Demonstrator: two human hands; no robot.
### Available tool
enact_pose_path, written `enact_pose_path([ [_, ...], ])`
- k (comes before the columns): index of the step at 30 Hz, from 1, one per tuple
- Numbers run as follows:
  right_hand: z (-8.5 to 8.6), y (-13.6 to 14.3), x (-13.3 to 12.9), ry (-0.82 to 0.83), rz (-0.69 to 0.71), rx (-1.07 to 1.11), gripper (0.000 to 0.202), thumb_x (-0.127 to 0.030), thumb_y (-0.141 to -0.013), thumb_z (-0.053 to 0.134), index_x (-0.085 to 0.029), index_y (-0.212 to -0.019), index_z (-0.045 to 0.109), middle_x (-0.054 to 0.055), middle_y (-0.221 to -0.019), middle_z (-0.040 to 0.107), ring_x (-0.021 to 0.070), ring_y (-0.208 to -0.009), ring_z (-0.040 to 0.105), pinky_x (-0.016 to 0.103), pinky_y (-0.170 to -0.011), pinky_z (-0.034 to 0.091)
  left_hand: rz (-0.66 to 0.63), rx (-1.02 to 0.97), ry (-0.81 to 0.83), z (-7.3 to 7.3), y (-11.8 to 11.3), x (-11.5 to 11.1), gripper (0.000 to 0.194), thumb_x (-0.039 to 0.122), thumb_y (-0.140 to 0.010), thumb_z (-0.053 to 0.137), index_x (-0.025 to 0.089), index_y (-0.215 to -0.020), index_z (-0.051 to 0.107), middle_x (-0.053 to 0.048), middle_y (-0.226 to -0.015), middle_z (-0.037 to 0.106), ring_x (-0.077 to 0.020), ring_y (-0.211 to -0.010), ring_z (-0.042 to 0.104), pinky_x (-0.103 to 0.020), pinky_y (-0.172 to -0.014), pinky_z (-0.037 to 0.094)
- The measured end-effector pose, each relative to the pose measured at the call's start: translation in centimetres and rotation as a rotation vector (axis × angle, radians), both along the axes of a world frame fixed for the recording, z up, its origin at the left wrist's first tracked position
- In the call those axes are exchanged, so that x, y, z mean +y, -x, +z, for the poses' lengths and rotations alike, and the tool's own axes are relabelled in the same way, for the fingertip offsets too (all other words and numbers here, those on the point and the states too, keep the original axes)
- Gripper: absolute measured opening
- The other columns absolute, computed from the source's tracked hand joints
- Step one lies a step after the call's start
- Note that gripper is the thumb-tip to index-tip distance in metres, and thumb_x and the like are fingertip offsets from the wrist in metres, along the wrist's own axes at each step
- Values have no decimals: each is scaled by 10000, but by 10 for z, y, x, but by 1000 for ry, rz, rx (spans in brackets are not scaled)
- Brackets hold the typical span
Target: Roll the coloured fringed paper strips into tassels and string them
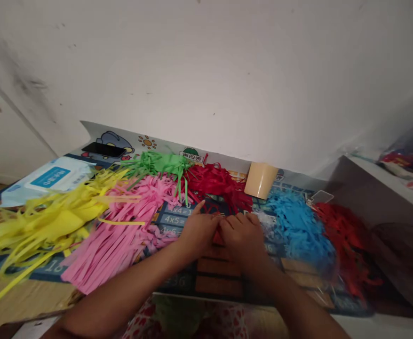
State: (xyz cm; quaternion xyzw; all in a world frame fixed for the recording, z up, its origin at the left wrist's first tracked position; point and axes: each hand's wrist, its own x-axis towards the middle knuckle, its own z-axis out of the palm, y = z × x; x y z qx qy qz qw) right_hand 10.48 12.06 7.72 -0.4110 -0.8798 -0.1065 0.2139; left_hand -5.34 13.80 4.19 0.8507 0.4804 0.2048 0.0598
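Note:
My left hand (199, 230) and my right hand (243, 235) meet over the middle of the printed mat, fingertips together. Both are closed, with the left thumb sticking up. A bit of red strip (218, 237) shows between them; most of what they pinch is hidden by the fingers. Just beyond lies a pile of dark red strips (215, 181). Pink strips (132, 226) spread to the left of my left hand. To the right of my right hand lie blue strips (298, 223), with a small whitish bunch (266, 223) beside them.
Yellow strips (61, 214), a wipes packet (49, 179) and a black phone (104, 149) lie left. Green strips (157, 163) are at the back, near a beige cup (261, 180). More red strips (347, 245) lie right, beside a grey box (376, 212). A white wall (206, 84) stands behind.

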Motion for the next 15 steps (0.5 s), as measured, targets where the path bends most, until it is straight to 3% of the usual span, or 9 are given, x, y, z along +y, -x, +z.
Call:
enact_pose_path([
  [2, -9, 8, -24, -52, 24, 152, 187, -166, -921, 525, -210, -1066, 635, 92, -962, 684, 246, -861, 576, 399, -767, 388, 48, -58, -38, 1, 22, 1, 351, 90, -795, 491, 183, -1080, 671, -71, -956, 761, -217, -886, 713, -512, -1169, 237],
  [3, -16, 14, -35, -2, 78, 255, 226, -206, -920, 538, -227, -1135, 604, 92, -1010, 677, 248, -894, 583, 401, -784, 412, 85, -84, -72, 4, 37, -1, 371, 80, -791, 474, 193, -1084, 672, -66, -996, 760, -210, -914, 712, -506, -1168, 251],
  [7, -47, 55, -60, 498, 294, 506, 550, -356, -824, 679, -268, -1333, 493, 99, -1232, 609, 286, -1096, 569, 429, -920, 460, 239, 1, -327, 41, 100, -27, 455, 73, -781, 426, 140, -1183, 627, -119, -1149, 715, -246, -1064, 671, -557, -1139, 283],
  [9, -58, 82, -61, 756, 395, 635, 747, -404, -748, 735, -270, -1410, 415, 97, -1259, 597, 284, -1065, 597, 429, -920, 477, 252, 108, -431, 65, 119, -46, 449, 87, -811, 415, 106, -1219, 602, -147, -1210, 682, -260, -1128, 638, -561, -1130, 290],
  [12, -69, 120, -62, 1061, 589, 869, 813, -474, -647, 774, -240, -1354, 448, 52, -1031, 671, 232, -838, 649, 374, -788, 534, 242, 272, -461, 86, 121, -71, 435, 98, -848, 396, 82, -1236, 591, -155, -1280, 639, -271, -1192, 596, -531, -1119, 310],
  [15, -76, 145, -68, 1191, 655, 1109, 576, -493, -687, 745, -225, -1152, 535, 45, -916, 680, 223, -814, 660, 322, -702, 562, 271, 392, -449, 80, 110, -87, 430, 117, -861, 394, 68, -1237, 595, -166, -1310, 614, -287, -1216, 576, -506, -1109, 324],
])
